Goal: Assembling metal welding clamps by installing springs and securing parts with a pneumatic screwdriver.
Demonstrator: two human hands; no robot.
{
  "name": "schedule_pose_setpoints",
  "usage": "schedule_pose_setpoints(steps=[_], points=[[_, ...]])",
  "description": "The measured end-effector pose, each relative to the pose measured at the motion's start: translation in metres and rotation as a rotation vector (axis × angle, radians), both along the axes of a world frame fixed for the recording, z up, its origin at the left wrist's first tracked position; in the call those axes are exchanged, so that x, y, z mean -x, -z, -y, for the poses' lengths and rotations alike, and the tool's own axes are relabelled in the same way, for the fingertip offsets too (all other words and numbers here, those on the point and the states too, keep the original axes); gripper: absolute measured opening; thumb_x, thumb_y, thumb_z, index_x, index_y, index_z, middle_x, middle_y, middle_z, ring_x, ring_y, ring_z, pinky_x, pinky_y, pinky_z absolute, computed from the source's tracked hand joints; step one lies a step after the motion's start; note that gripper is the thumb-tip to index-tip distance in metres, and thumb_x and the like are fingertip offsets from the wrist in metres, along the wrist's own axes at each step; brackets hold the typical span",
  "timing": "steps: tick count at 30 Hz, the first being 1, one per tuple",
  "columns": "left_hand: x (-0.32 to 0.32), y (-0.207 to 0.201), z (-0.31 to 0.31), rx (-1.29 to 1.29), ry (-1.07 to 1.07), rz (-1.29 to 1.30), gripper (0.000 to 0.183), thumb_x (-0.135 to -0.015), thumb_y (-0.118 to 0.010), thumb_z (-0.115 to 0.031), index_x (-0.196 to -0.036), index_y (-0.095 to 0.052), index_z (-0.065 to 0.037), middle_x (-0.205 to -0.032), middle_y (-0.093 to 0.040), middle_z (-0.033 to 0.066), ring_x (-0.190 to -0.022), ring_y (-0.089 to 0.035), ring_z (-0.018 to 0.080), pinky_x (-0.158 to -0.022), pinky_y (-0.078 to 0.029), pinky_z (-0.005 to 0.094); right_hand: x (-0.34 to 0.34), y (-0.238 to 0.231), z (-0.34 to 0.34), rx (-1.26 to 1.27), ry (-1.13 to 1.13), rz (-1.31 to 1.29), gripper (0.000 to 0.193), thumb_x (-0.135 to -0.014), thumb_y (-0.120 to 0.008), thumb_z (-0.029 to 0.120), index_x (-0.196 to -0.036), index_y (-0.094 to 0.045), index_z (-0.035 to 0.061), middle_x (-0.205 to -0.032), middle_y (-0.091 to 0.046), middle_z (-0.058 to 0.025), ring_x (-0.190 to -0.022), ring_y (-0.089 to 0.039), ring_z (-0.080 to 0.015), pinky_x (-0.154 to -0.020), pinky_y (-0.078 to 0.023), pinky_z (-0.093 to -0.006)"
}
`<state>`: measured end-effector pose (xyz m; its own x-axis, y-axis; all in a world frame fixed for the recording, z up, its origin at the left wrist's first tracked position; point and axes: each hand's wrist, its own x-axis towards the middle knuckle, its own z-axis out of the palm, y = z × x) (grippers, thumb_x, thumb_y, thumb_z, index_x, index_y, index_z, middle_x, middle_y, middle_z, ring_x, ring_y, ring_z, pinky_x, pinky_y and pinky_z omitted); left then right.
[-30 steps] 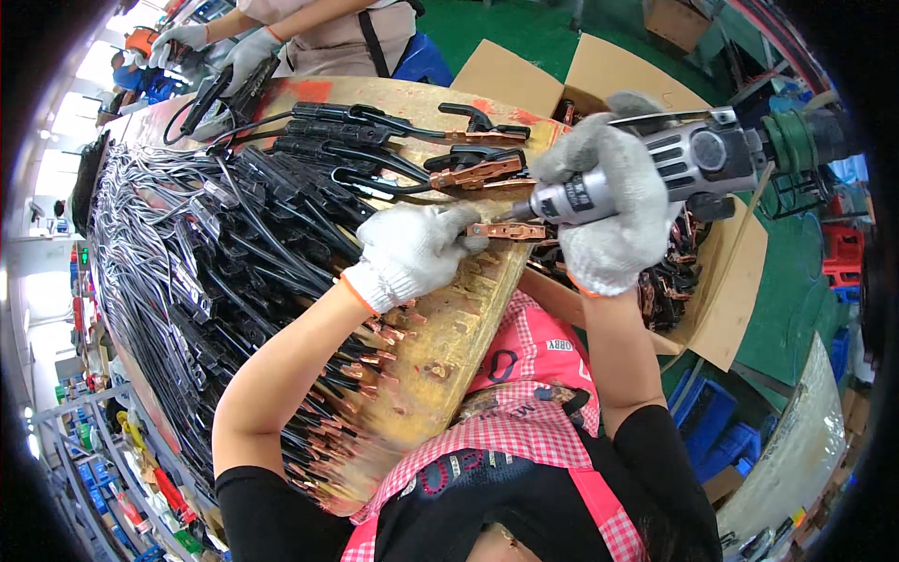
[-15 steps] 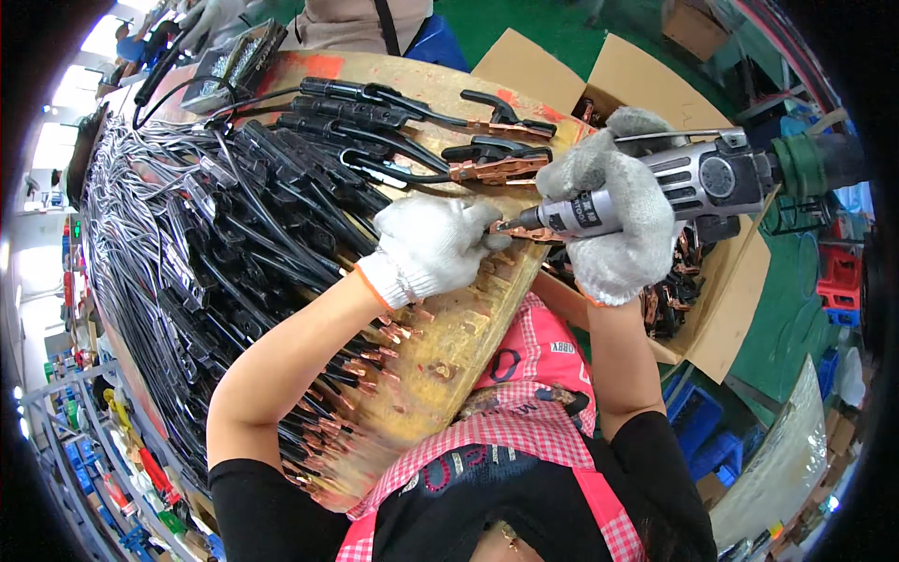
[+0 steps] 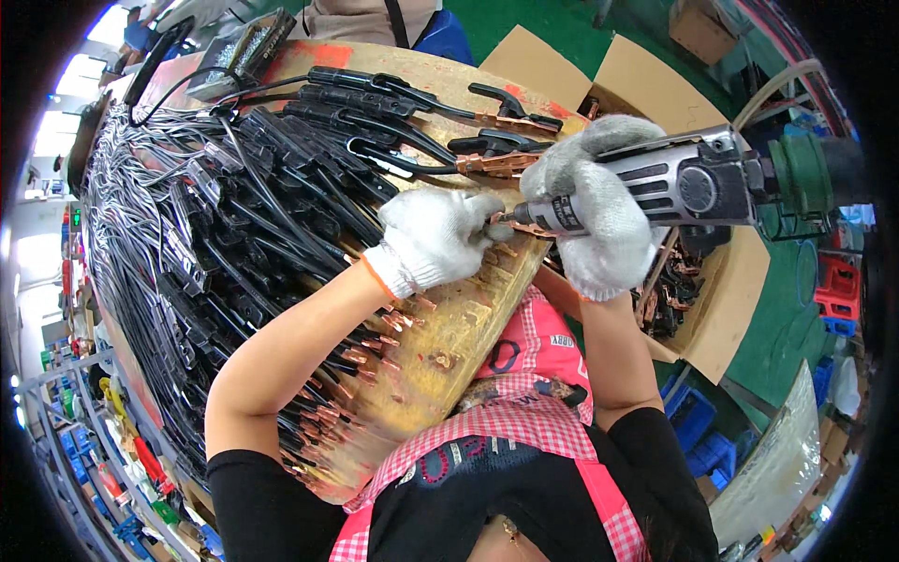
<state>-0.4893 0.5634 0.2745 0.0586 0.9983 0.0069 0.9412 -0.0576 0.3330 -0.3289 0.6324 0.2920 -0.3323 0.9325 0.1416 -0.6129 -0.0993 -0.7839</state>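
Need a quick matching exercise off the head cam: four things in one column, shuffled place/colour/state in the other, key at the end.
Column 1
1. Power tool
2. Apron
3. Cardboard box
4. Left grip

Column 2
A. Open, off the right edge of the wooden table
B. Fingertips close to the tool's tip
C. Held in the right grip
D. Pink, partly checked

Pairs: 1-C, 2-D, 3-A, 4-B
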Motion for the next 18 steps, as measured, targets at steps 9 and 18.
schedule_pose_setpoints(steps=[9,18], points=[[0.006,0.009,-0.004,-0.036,0.097,-0.037,0.024,-0.087,-0.071,-0.037,-0.103,-0.073,-0.019,-0.074,-0.069,0.0092,-0.064,-0.068,0.0309,-0.054,-0.052,0.0413,-0.02,-0.005,-0.013,-0.036,0.058,-0.084,0.033,-0.09,-0.061,0.012,-0.12,-0.055,-0.001,-0.079,-0.064,-0.0146,-0.067,-0.064,-0.025,-0.063,-0.056,-0.0422],[-0.002,-0.006,-0.003,0.126,0.016,-0.046,0.027,-0.091,-0.064,-0.042,-0.106,-0.071,-0.021,-0.072,-0.069,0.0124,-0.064,-0.069,0.0339,-0.055,-0.052,0.0449,-0.11,0.065,-0.032,0.382,0.388,0.162,0.019,-0.091,-0.065,0.02,-0.101,-0.06,0.0042,-0.067,-0.058,-0.0057,-0.053,-0.058,-0.0173,-0.051,-0.05,-0.0334]])
